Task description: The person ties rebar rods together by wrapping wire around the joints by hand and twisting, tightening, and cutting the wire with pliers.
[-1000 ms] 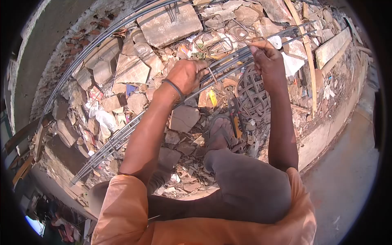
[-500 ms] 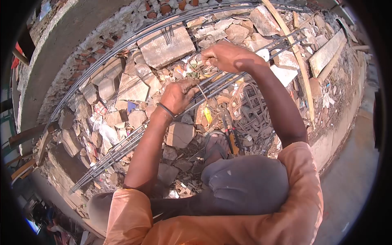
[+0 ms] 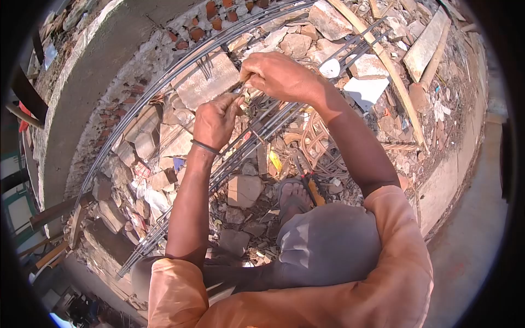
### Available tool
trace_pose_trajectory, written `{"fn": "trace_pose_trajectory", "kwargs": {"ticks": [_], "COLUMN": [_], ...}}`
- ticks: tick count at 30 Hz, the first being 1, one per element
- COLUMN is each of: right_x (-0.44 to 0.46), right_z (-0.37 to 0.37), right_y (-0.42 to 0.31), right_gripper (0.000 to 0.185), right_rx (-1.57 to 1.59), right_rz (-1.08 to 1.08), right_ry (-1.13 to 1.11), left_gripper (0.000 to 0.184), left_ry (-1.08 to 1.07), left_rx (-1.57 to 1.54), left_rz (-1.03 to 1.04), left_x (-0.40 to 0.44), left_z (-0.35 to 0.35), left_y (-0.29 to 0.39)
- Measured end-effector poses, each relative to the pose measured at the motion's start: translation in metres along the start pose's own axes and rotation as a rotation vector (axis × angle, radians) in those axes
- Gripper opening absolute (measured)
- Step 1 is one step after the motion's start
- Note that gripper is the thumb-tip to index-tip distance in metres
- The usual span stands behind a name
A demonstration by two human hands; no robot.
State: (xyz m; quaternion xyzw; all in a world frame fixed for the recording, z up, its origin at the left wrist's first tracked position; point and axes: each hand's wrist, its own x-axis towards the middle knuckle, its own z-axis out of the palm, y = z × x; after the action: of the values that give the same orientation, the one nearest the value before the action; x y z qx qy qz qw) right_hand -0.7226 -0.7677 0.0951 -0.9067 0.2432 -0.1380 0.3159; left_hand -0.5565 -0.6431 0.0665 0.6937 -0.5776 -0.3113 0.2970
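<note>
Rebar bundle (image 3: 276,126), partly hidden by the left forearm (image 3: 188,218), lies below left hand (image 3: 214,123) and right hand (image 3: 268,75), upper centre. Both appear pinched; what they grasp cannot be told.

We see a long, narrow strip of pale wood (image 3: 395,76). Left of it lie a flat, angular white piece (image 3: 363,89) and, well apart, a small bright yellow scrap (image 3: 275,160); right of it, a straight, greyish plank (image 3: 427,46).
</note>
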Motion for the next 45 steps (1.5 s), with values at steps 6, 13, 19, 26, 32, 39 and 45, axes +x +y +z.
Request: {"fn": "trace_pose_trajectory", "kwargs": {"ticks": [6,13,19,26,32,39,45], "right_x": [-0.008,0.014,0.017,-0.001,0.000,0.014,0.025], "right_z": [0.005,-0.002,0.019,0.039,0.032,0.029,0.033], "right_y": [0.014,0.029,0.055,0.051,0.042,0.044,0.044], "right_gripper": [0.015,0.019,0.017,0.021,0.016,0.016,0.013], "right_rx": [0.068,0.036,0.734,1.389,1.192,0.789,0.739], "right_rz": [0.092,0.093,0.430,0.498,0.538,0.628,0.576], "right_ry": [0.049,-0.269,-0.138,0.130,0.083,-0.087,-0.072], "left_gripper": [0.030,0.026,0.021,0.021,0.016,0.033,0.032], "left_ry": [0.072,-0.010,0.109,0.075,0.043,-0.358,-0.370], "left_rx": [-0.261,-0.474,-0.553,-0.576,-0.438,-0.438,-0.453], "left_rz": [-0.169,-0.183,-0.153,-0.152,-0.143,-0.121,-0.141], "left_x": [-0.006,-0.001,0.013,0.010,-0.006,-0.032,-0.034], "left_z": [0.035,0.036,0.047,0.053,0.039,0.018,0.023], "left_y": [0.001,-0.022,-0.004,-0.012,-0.035,-0.056,-0.063]}}
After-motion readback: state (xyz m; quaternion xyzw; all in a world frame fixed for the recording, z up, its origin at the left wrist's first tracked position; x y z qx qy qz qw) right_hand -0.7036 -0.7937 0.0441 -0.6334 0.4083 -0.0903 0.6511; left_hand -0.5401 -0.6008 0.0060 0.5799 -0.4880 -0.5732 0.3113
